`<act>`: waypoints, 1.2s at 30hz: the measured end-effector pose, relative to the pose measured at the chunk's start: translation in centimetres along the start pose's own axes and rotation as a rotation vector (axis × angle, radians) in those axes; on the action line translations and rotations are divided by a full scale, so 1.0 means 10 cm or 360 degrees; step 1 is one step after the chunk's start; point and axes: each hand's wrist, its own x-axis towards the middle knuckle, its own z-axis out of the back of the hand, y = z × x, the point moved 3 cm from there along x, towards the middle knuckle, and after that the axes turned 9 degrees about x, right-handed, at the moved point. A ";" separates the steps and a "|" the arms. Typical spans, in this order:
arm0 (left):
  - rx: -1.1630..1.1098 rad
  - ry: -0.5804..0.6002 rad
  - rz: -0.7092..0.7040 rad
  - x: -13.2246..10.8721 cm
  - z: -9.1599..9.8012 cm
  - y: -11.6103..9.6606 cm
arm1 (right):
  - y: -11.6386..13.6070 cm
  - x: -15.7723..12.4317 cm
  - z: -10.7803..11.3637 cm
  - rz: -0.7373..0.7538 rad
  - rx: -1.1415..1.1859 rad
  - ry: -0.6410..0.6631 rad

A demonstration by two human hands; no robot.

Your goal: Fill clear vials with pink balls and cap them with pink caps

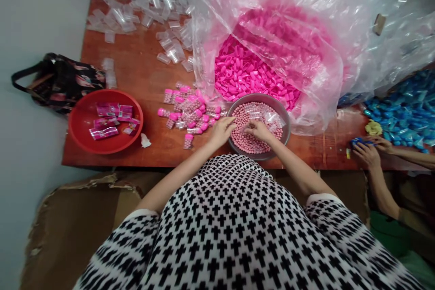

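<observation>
A grey bowl (289,129) full of round pink beads (251,145) stands at the table's front edge. Over its left rim, my left hand (222,131) has its fingers drawn together; what they hold, if anything, I cannot make out. My right hand (258,130) reaches over the beads with thumb and fingers closed, their tips partly hidden. Transparent plastic pieces (273,121) lie on the beads at the bowl's right side. Left of my left hand is a pile of small bead-filled containers with pink caps (193,111).
Behind the bowl, a big plastic bag (204,54) holds many pink caps (238,72). Transparent containers (173,47) lie at the back left. A red bowl (76,122) with pink packets (103,132) stands left, beside a black bag (64,84). At right, another person's hands (370,154) work near blue pieces (404,113).
</observation>
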 end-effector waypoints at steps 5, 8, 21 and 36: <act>-0.0012 0.0282 0.0041 0.03 -0.27 -0.09 | 0.09 -0.12 0.10 -0.0114 0.0999 -0.0090; -0.0207 0.0320 0.0040 0.04 -0.33 -0.12 | 0.19 -0.20 0.16 -0.0037 0.0904 -0.0143; -0.0109 0.0032 0.0172 0.08 -0.05 0.08 | 0.19 0.06 0.18 0.0245 -0.1251 0.0205; -0.0117 0.0081 0.0131 0.03 -0.11 0.12 | -0.01 0.04 -0.09 0.0074 0.0838 -0.0065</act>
